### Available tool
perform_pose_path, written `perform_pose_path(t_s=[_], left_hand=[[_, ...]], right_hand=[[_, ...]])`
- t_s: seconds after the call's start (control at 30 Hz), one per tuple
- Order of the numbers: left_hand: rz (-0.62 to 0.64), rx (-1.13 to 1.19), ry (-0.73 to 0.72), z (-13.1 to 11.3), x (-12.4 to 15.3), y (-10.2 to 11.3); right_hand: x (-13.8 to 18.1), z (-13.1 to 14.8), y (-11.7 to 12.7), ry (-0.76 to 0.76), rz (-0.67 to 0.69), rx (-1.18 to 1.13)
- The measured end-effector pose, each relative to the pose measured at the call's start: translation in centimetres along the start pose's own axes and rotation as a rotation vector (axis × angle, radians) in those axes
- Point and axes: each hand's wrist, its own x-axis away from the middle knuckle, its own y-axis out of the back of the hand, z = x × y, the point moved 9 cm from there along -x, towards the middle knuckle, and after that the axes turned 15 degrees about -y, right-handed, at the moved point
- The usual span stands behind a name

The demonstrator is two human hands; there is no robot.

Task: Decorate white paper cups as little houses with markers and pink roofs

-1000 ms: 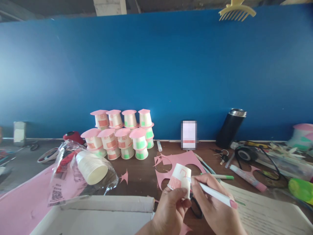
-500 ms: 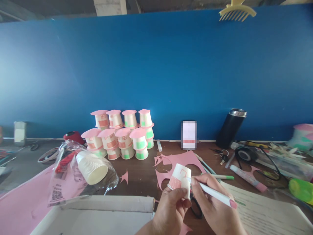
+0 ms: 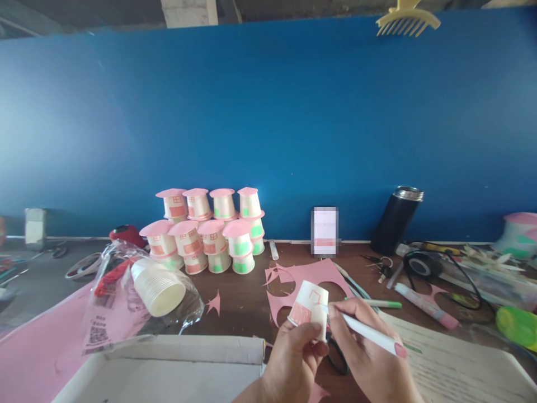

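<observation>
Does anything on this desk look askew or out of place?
The black bottle near the wall seems to lean right, though lens distortion may exaggerate it, and no cap shows on its silver neck. A pink scrap lies loose beside the bagged cups. The paper cup tilts because the left hand holds it so.

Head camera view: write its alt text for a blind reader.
A left hand holds a white paper cup while the right hand holds a pink-ended marker to the cup's side, which bears pink drawing. Behind, pink-roofed cups stand stacked before a blue partition.
</observation>
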Motion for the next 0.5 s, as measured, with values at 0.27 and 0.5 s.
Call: perform_pose_path(t_s=[0.27, 0.5], left_hand=[[0.005, -0.002, -0.004, 0.16, -0.19, 0.23], [0.008, 0.001, -0.007, 0.1, -0.14, 0.16]], right_hand=[[-0.11, 0.48, 0.12, 0.017, -0.009, -0.008], [-0.02, 0.29, 0.0, 0.014, -0.01, -0.003]])
